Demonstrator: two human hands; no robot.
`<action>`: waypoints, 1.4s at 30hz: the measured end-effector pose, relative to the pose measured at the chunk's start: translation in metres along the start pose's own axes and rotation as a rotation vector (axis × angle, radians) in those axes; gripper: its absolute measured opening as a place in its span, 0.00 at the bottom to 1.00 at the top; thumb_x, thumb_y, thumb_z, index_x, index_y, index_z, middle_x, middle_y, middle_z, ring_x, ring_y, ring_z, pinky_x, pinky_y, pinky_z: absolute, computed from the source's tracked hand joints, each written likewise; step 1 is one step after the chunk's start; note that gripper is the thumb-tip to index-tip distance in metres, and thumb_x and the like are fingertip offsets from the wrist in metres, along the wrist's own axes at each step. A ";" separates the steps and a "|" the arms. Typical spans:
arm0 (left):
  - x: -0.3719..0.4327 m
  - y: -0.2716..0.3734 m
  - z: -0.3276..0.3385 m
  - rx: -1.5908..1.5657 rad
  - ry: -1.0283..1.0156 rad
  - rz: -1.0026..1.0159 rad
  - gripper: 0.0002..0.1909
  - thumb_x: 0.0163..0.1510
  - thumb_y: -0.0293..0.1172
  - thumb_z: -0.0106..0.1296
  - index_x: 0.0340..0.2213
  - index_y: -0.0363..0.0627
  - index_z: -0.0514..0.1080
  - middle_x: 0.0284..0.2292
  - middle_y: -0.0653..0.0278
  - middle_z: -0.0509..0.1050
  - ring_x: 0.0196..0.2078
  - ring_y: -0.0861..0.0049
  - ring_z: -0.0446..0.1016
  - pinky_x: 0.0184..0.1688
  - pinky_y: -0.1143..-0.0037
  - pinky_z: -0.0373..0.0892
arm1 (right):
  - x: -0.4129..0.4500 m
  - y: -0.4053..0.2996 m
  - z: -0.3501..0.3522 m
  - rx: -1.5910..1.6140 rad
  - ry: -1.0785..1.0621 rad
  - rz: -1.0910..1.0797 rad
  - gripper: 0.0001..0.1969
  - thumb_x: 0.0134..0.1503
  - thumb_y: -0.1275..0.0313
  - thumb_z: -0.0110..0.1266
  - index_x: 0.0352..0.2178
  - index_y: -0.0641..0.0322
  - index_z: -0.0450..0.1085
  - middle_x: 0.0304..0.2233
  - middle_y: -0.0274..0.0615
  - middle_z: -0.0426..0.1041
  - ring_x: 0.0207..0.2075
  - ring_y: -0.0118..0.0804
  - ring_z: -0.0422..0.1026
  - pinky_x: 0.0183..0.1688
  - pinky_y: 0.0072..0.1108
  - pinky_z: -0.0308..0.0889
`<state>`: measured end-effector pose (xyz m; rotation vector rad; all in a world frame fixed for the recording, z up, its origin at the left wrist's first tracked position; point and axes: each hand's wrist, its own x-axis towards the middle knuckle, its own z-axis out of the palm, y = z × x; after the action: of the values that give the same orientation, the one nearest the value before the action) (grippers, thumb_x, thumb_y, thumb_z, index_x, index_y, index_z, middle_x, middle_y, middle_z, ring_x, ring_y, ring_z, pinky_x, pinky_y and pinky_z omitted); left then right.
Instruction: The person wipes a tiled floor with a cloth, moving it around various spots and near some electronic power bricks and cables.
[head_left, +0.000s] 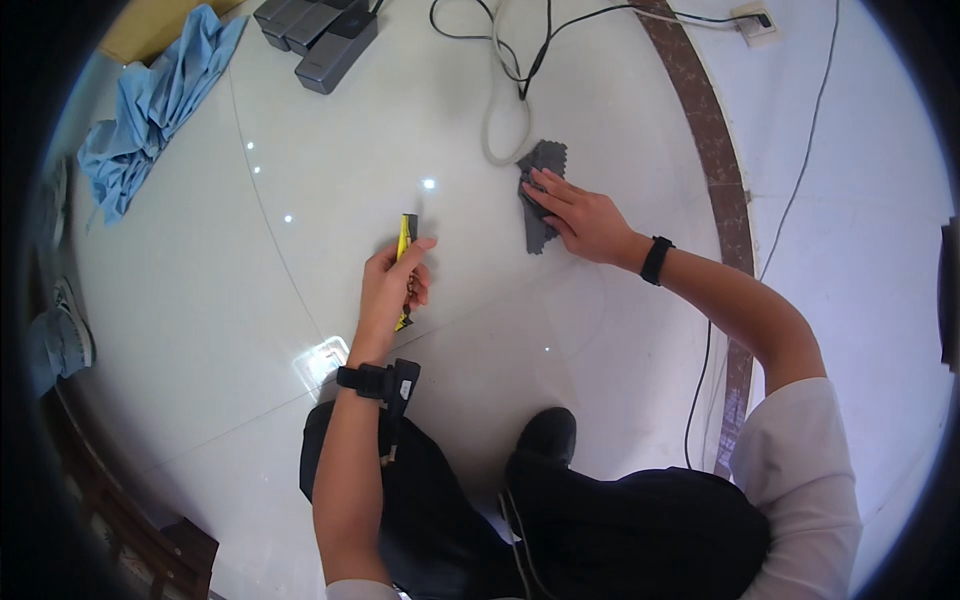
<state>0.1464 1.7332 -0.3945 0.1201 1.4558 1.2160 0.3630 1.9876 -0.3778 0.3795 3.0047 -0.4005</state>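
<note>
My left hand (396, 279) grips a slim yellow and black object (406, 229), held over the pale tiled floor; its exact kind cannot be told. To its right, my right hand (577, 212) rests on a dark grey cloth with zigzag edges (552, 155), fingers spread over its middle. The cloth lies on the floor, its upper left corner beside a loop of pale cable (486, 142). Both wrists wear black bands, and the left one carries a small black box (405, 386).
Grey box-shaped devices (337, 52) and a crumpled blue cloth (161, 101) lie at the upper left. Black cables (551, 45) run to a wall socket (754, 24). Another person's shoe (73, 322) shows at the left edge, above brown wooden furniture (187, 555).
</note>
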 end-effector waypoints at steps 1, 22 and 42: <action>0.001 -0.003 -0.001 -0.005 -0.003 0.000 0.23 0.62 0.48 0.53 0.43 0.37 0.76 0.18 0.72 0.68 0.16 0.86 0.66 0.18 0.82 0.58 | -0.003 0.001 -0.003 0.012 -0.029 -0.022 0.27 0.60 0.72 0.52 0.62 0.50 0.63 0.66 0.40 0.61 0.63 0.43 0.66 0.56 0.30 0.70; -0.003 0.000 -0.001 0.025 -0.009 0.016 0.23 0.63 0.49 0.51 0.44 0.39 0.76 0.19 0.73 0.68 0.17 0.87 0.66 0.19 0.82 0.57 | 0.011 0.007 0.005 0.045 0.126 0.245 0.23 0.60 0.74 0.49 0.58 0.54 0.67 0.63 0.38 0.65 0.56 0.46 0.70 0.55 0.33 0.70; 0.002 -0.003 0.001 0.014 -0.030 0.067 0.21 0.62 0.48 0.52 0.44 0.40 0.77 0.20 0.73 0.68 0.18 0.87 0.65 0.20 0.82 0.57 | 0.063 0.033 0.011 0.105 0.387 0.449 0.19 0.63 0.72 0.44 0.55 0.55 0.70 0.62 0.39 0.67 0.54 0.50 0.72 0.54 0.33 0.69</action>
<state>0.1482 1.7337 -0.3974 0.1969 1.4446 1.2529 0.3112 2.0298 -0.4039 1.2389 3.1165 -0.4866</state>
